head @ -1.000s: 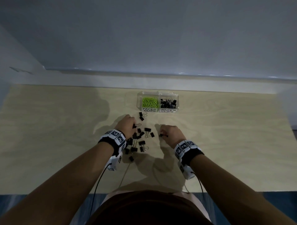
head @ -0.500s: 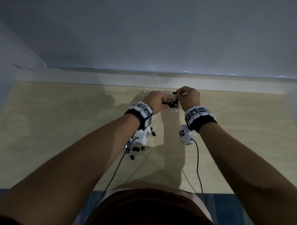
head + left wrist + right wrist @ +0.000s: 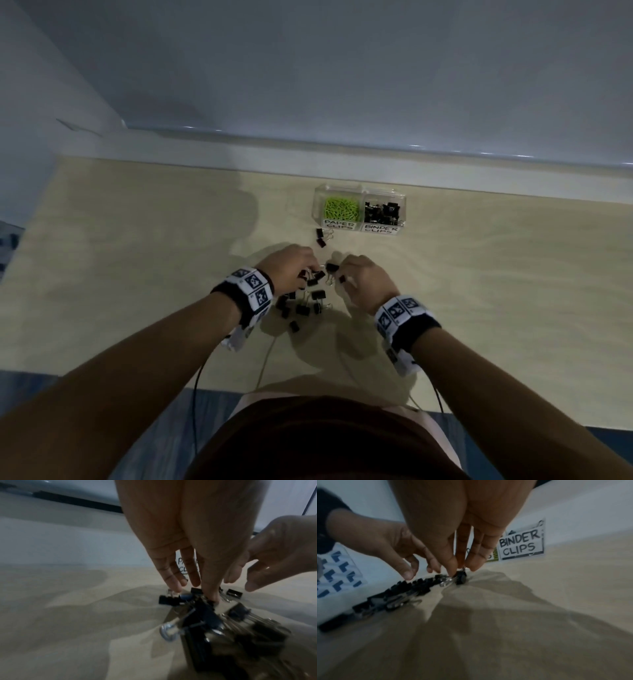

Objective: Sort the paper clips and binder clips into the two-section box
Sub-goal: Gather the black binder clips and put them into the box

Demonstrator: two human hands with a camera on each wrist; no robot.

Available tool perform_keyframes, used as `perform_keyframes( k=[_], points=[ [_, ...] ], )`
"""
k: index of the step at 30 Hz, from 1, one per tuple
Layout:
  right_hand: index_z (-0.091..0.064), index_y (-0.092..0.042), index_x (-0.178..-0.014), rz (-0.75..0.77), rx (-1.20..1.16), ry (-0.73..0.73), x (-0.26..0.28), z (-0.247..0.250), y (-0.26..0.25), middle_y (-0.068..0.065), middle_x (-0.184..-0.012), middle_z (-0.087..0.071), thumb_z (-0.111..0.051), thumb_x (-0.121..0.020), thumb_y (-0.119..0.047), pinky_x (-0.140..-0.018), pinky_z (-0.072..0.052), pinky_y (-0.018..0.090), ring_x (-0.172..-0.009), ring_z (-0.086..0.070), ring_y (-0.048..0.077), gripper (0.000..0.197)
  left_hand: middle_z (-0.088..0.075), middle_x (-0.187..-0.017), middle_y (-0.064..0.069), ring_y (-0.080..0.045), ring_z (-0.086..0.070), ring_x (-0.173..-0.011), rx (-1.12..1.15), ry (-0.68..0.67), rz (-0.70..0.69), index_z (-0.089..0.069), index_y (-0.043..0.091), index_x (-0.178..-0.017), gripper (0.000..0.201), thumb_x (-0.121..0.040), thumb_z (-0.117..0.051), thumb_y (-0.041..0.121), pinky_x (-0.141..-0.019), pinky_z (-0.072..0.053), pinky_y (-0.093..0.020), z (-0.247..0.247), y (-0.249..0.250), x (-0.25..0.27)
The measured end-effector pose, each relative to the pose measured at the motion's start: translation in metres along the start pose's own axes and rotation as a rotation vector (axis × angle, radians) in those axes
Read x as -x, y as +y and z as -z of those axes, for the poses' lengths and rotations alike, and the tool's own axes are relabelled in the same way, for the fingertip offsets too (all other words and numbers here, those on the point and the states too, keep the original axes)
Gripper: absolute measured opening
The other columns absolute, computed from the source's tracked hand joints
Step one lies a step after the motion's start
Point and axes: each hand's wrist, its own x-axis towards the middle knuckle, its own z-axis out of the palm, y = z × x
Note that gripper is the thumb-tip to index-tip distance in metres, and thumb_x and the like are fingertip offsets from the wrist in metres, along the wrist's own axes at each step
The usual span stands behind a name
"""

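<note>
Left hand [image 3: 289, 265]: half a second ago raised over the two-section box [image 3: 358, 196] at the table's far edge; now back down at the loose pile of binder clips [image 3: 301, 301] mid-table, fingertips [image 3: 211, 596] touching clips at the pile's far end. Right hand [image 3: 364, 282]: likewise withdrawn from over the box's binder-clip section; now low beside the pile, thumb and fingers closing on one black binder clip [image 3: 460, 578] that lies on the table. Box: hidden behind both hands half a second ago, now fully uncovered, both labels readable. Pile: fewer loose clips at its right side than one second ago.
</note>
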Motion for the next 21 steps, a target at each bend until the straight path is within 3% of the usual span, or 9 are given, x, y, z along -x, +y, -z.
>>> perform_keyframes(
  k=[2,7,10,15,19,21],
  points=[
    [-0.070,-0.007,-0.095,0.026,0.044,0.003,0.000,-0.006,-0.007,0.015,-0.109,-0.062,-0.055,-0.082,-0.007,-0.078,-0.050,0.039,-0.096,-0.055,0.035,0.019,-0.048,-0.130,0.003,-0.019,-0.041,-0.117,-0.009,0.019,-0.032,-0.054,0.019,-0.128,0.044,-0.085,-0.061,0.014,-0.099,-0.040,-0.034,-0.011,0.004,0.002],
    [-0.069,-0.005,-0.084,0.047,0.064,0.064,0.010,-0.013,-0.006,0.017,-0.085,-0.063,-0.060,-0.074,-0.001,-0.058,-0.054,0.039,-0.071,-0.058,0.038,0.014,-0.045,-0.129,-0.004,-0.025,-0.040,-0.119,0.019,0.064,0.047,-0.050,0.014,-0.131,0.046,-0.087,-0.062,0.016,-0.101,-0.039,-0.040,-0.027,0.014,-0.007],
    [-0.067,-0.006,-0.090,-0.037,0.035,0.035,0.013,-0.009,0.000,0.016,-0.089,-0.060,-0.060,-0.076,-0.004,-0.064,-0.053,0.044,-0.078,-0.057,0.037,0.016,-0.047,-0.124,-0.007,-0.026,-0.044,-0.115,0.066,0.110,0.070,-0.054,0.012,-0.124,0.040,-0.085,-0.063,0.015,-0.100,-0.040,-0.039,-0.032,0.012,-0.008],
    [-0.063,-0.009,-0.106,-0.101,-0.006,0.084,-0.009,0.001,-0.013,0.013,-0.097,-0.059,-0.059,-0.082,-0.011,-0.073,-0.051,0.039,-0.088,-0.056,0.033,0.024,-0.051,-0.112,-0.010,-0.029,-0.048,-0.106,0.056,0.149,0.058,-0.059,0.013,-0.114,0.029,-0.085,-0.059,0.017,-0.091,-0.041,-0.036,-0.034,0.010,-0.008],
    [-0.058,-0.012,-0.118,-0.134,0.071,-0.053,-0.027,-0.002,-0.023,0.015,-0.107,-0.054,-0.053,-0.086,-0.008,-0.085,-0.047,0.043,-0.099,-0.049,0.035,0.033,-0.052,-0.107,-0.012,-0.029,-0.050,-0.100,-0.004,0.155,0.044,-0.057,0.012,-0.118,0.035,-0.083,-0.056,0.019,-0.084,-0.044,-0.037,-0.031,0.011,-0.007],
    [-0.057,-0.013,-0.116,-0.145,0.127,-0.118,-0.029,-0.003,-0.025,0.014,-0.111,-0.051,-0.052,-0.087,-0.008,-0.085,-0.044,0.041,-0.103,-0.046,0.034,0.030,-0.052,-0.104,-0.011,-0.028,-0.050,-0.097,-0.030,0.159,0.030,-0.056,0.011,-0.117,0.035,-0.083,-0.055,0.020,-0.081,-0.043,-0.036,-0.029,0.011,-0.006]
  ],
)
